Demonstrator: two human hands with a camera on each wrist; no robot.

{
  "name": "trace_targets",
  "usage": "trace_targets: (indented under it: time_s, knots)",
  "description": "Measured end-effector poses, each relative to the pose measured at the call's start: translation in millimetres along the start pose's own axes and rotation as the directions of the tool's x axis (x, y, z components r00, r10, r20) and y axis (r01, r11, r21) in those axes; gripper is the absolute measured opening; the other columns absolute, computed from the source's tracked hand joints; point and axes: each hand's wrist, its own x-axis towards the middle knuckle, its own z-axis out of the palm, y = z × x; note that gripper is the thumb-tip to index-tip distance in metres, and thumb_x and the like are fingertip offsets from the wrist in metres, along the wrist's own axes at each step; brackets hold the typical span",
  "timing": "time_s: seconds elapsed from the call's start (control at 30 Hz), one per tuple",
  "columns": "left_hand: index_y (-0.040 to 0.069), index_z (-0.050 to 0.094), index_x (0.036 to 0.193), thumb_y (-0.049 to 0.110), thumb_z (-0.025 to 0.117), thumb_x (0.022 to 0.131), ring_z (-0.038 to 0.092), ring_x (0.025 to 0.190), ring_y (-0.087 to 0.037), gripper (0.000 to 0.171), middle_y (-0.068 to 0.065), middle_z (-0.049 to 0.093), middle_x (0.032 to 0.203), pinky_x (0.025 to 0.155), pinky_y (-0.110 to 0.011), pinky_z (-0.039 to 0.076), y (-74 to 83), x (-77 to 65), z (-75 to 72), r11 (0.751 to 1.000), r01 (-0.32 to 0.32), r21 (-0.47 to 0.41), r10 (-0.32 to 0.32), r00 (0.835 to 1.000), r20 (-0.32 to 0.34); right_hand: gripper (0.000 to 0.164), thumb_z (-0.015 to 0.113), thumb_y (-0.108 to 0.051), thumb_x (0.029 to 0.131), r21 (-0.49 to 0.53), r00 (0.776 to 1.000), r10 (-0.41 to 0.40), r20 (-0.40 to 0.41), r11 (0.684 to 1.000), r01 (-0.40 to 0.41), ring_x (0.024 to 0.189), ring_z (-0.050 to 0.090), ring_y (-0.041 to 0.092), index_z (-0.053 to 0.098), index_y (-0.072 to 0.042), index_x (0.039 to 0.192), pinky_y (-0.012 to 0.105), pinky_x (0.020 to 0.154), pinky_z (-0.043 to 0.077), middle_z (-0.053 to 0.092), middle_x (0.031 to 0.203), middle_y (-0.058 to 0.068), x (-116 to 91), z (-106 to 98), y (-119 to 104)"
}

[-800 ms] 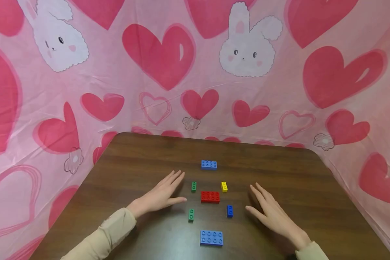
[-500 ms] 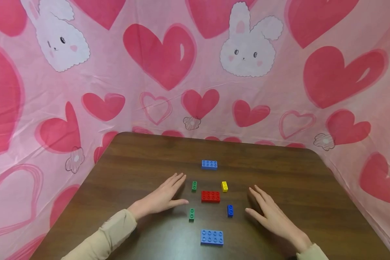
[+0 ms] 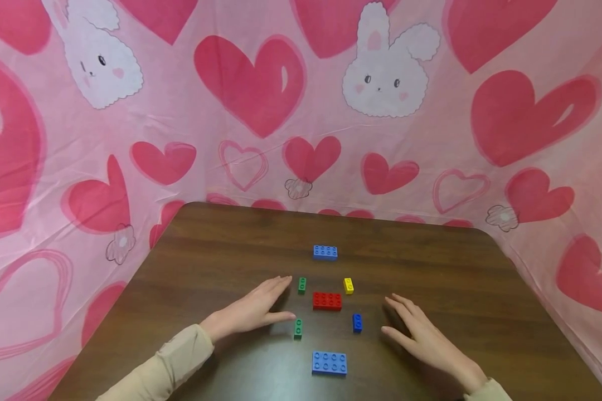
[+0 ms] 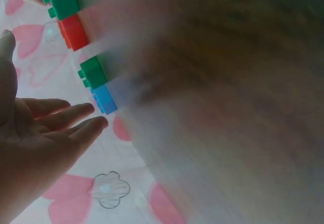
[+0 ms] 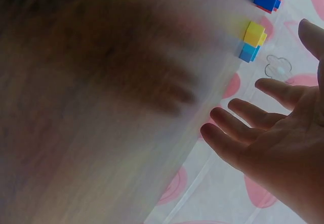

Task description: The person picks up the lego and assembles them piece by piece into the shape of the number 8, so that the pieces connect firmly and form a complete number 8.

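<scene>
Left hand (image 3: 252, 311), right hand (image 3: 428, 338): each grip apart, held nothing; nearer green brick (image 3: 298, 328) lay on bench (image 3: 221, 239) just beside left thumb (image 3: 279, 317), which, if swung inward, could have knocked it askew

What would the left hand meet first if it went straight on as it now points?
Probably the farther green brick, but the left hand could pass above; its height is unclear.

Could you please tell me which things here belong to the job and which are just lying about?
Probably for the job: far green brick, near green brick, yellow brick, dark blue brick, red brick, far light blue brick, near light blue brick.
Setting rather than strays: brown table, pink heart and rabbit cloth.
</scene>
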Motion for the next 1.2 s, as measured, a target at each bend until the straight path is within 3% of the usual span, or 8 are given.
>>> trace_targets:
  time_s: [0.83, 1.03, 1.2]
  knots:
    - [0.003, 0.048, 0.144, 0.052, 0.067, 0.089, 0.055, 0.131, -0.025, 0.076, -0.011, 0.057, 0.142, 0.107, -0.046, 0.047, 12.0, -2.1, 4.6, 0.991, -0.121, 0.059, 0.121, 0.993, 0.004, 0.055, 0.058, -0.052, 0.095, -0.021, 0.997, -0.007, 0.082, 1.0, 0.009, 0.125, 0.055, 0.022, 0.056, -0.016, 0.136, 0.048, 0.098, 0.05, 0.055, 0.138, 0.001, -5, 3, -13]
    - [0.004, 0.051, 0.142, 0.051, 0.07, 0.088, 0.057, 0.126, -0.02, 0.074, -0.008, 0.059, 0.139, 0.105, -0.041, 0.05, 14.1, -1.3, 6.2, 0.989, -0.133, 0.059, 0.133, 0.991, 0.004, 0.049, 0.058, -0.049, 0.096, -0.046, 0.997, -0.06, 0.055, 0.997, 0.063, 0.119, 0.059, 0.017, 0.059, -0.017, 0.132, 0.038, 0.095, 0.053, 0.058, 0.132, -0.006, -5, 4, -12]
    - [0.005, 0.052, 0.141, 0.049, 0.072, 0.087, 0.058, 0.124, -0.019, 0.072, -0.007, 0.06, 0.138, 0.104, -0.04, 0.05, 16.7, -0.9, 6.9, 0.989, -0.14, 0.053, 0.14, 0.99, 0.01, 0.045, 0.059, -0.045, 0.097, -0.021, 0.992, -0.108, 0.058, 0.994, 0.11, 0.115, 0.06, 0.017, 0.059, -0.016, 0.132, 0.032, 0.093, 0.054, 0.059, 0.13, -0.004, -6, 3, -14]
